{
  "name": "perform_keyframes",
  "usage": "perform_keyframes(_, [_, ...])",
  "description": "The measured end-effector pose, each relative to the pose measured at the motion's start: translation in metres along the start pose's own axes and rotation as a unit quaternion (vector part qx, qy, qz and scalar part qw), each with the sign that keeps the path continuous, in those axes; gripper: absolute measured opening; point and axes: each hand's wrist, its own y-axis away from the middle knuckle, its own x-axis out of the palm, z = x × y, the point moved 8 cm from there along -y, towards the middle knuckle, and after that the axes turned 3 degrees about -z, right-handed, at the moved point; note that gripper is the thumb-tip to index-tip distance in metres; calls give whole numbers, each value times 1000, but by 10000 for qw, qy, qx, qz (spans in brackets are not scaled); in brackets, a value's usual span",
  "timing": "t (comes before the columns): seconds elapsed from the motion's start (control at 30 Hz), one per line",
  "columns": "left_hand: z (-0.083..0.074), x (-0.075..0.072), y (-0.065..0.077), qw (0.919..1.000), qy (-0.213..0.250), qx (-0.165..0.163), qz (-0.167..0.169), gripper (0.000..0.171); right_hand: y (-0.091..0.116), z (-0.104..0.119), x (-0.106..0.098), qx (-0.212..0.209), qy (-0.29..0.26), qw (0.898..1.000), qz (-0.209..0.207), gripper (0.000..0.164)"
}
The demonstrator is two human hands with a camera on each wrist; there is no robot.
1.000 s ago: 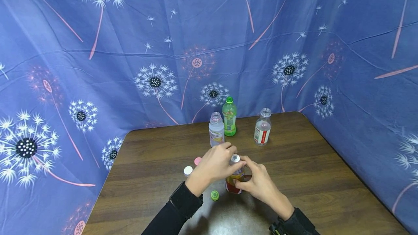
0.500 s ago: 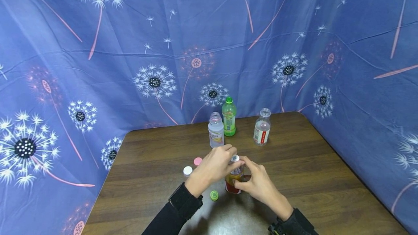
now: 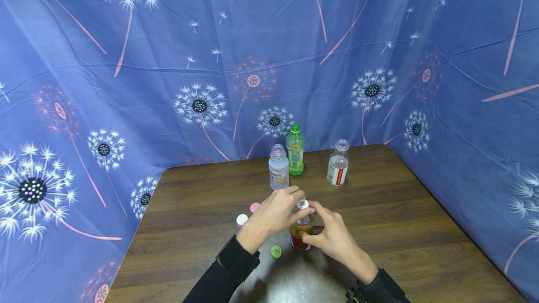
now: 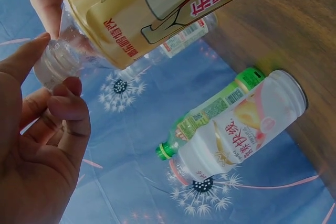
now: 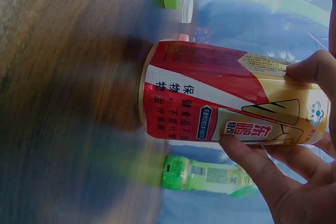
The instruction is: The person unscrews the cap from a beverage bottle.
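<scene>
Red-and-gold labelled bottle (image 5: 199, 95) with round whitish cap (image 3: 302, 204), upright on the brown wood-grain surface (image 3: 400, 209), between both hands. Left hand (image 3: 273, 212): fingers drawn together, pinching the cap. Right hand (image 3: 334, 237): fingers spread to the bottle's width, gripping its body. Behind: translucent green bottle (image 3: 295, 151), white labelled bottle (image 3: 279, 174), clear glassy bottle (image 3: 338, 169). Nearby: round green cap (image 3: 276, 252).

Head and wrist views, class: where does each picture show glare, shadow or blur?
Head view: pale glare on the near part of the table, with dark shadows beside it; left wrist view: the held bottle has fairly sharp label print; right wrist view: the table's grain looks smeared, with a green tint beside the green bottle.
</scene>
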Motion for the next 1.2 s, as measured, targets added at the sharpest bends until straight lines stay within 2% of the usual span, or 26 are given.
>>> perform_keyframes(0.3, [5, -4, 11, 9995, 24, -276, -154, 31, 2, -1, 1, 75, -187, 9998, -11, 74])
perform_keyframes(0.4, [11, -2, 18, 9988, 147, -456, 13, 32, 2, 0, 2, 54, -270, 9996, -28, 73])
perform_keyframes(0.6, [24, 0, 35, 9952, 357, -849, 344, 37, 2, 1, 0, -163, 95, 9996, -232, 76])
perform_keyframes(0.73, [31, 1, 45, 9945, 393, -869, 436, 35, 1, 0, -2, -225, 200, 9992, -275, 78])
perform_keyframes(0.9, [39, 2, 56, 9940, 411, -891, 476, 24, -2, -3, -11, -269, 441, 9976, -457, 78])
perform_keyframes(1.2, [51, 7, 73, 9913, 455, -1019, 703, 21, -8, -15, -35, 65, 491, 9971, -569, 82])
